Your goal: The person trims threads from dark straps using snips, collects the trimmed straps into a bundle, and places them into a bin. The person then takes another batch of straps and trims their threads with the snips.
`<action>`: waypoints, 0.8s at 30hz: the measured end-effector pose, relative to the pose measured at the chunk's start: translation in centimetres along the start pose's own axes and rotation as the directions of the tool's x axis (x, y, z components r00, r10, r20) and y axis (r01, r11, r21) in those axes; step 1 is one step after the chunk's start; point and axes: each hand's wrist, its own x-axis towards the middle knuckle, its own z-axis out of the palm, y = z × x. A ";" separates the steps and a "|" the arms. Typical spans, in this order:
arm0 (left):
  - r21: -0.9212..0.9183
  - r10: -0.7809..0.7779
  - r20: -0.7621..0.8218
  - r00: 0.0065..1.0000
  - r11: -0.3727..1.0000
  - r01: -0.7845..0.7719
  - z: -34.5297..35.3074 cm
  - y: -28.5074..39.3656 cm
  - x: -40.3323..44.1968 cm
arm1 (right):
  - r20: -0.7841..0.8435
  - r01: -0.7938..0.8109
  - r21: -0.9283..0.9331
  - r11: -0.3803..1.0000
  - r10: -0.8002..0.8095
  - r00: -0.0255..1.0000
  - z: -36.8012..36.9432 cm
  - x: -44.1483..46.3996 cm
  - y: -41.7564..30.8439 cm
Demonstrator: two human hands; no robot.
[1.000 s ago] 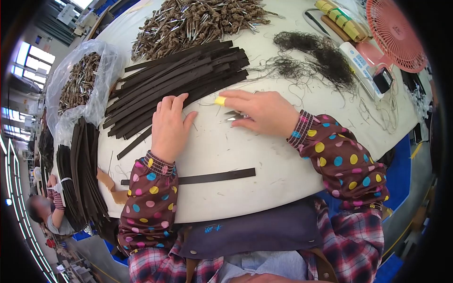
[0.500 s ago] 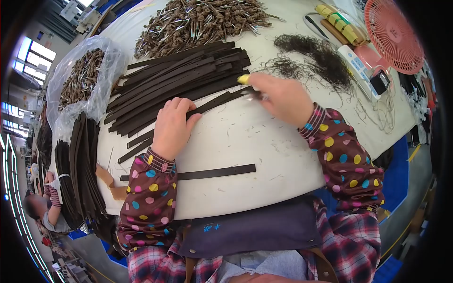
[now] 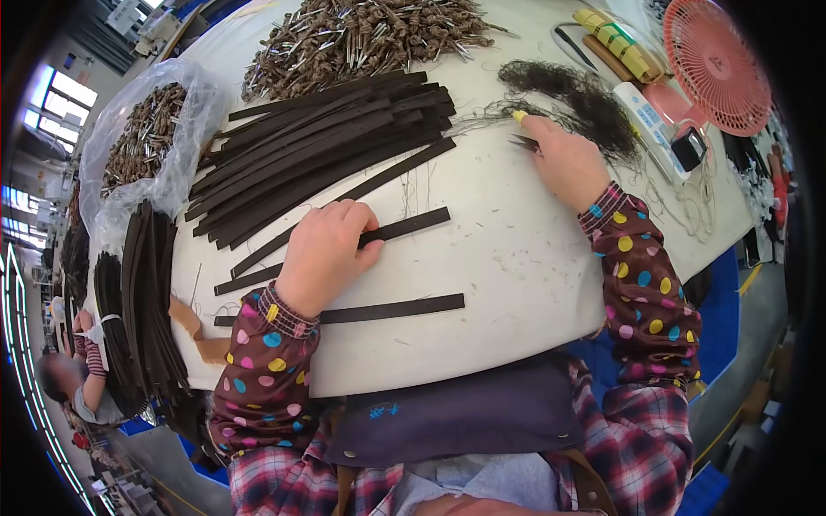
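Note:
My left hand (image 3: 329,251) is closed on a dark brown strap (image 3: 417,225), pinching it between thumb and fingers just above the white table. Another strap (image 3: 413,166) lies just beyond it, and a third strap (image 3: 396,308) lies nearer my body. My right hand (image 3: 568,162) is closed around small thread snips (image 3: 525,142); their dark pointed blades stick out to the left, and the rest is hidden in the palm. A yellow cover (image 3: 520,116) sits on one fingertip of that hand. Beside it lies a tangle of dark threads (image 3: 594,107).
A thick pile of dark straps (image 3: 335,146) lies at left centre, with a heap of brown knotted cords with metallic tips (image 3: 361,39) behind. To the left are a clear plastic bag (image 3: 206,95) and bundled straps (image 3: 146,301). A pink fan (image 3: 714,64) and power strip (image 3: 645,125) stand right.
My left hand has come slightly toward me with the strap. My right hand has moved right with the snips, away from the strap's end to beside the thread tangle.

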 end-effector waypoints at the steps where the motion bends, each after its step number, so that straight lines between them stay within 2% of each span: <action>1: -0.057 -0.028 0.028 0.999 0.998 0.030 -0.1 0.6 0.0 | -0.044 -0.005 0.073 0.997 0.008 0.999 0.2 -0.2 0.0; 4: -0.166 -0.078 0.111 0.991 0.981 0.096 0.0 0.9 -0.2 | -0.040 0.082 0.528 0.845 -0.072 0.997 -0.1 -0.8 -2.8; 7: -0.243 -0.120 0.160 0.980 0.957 0.157 -0.4 1.4 -0.2 | 0.024 0.145 0.677 0.722 -0.219 0.975 -0.2 -1.9 -6.0; 10: -0.231 -0.157 0.132 0.979 0.955 0.184 -0.2 2.0 0.2 | 0.119 0.131 0.670 0.730 -0.280 0.953 0.3 -2.6 -7.0; 14: -0.201 -0.153 0.123 0.981 0.964 0.176 0.4 3.0 1.4 | 0.168 0.077 0.626 0.776 -0.231 0.958 -0.3 -2.4 -7.0; 18: -0.104 -0.059 0.074 0.996 0.992 0.067 0.5 2.7 1.6 | 0.101 0.147 0.603 0.784 -0.258 0.961 0.0 -2.4 -6.7; 21: 0.072 0.026 -0.021 0.999 0.997 -0.025 0.7 2.6 1.1 | 0.065 0.158 0.617 0.771 -0.249 0.966 0.1 -1.9 -6.8; 24: -0.266 -0.117 0.060 0.991 0.955 0.129 0.7 2.7 0.4 | 0.022 0.138 0.698 0.702 -0.214 0.977 0.2 -1.3 -6.9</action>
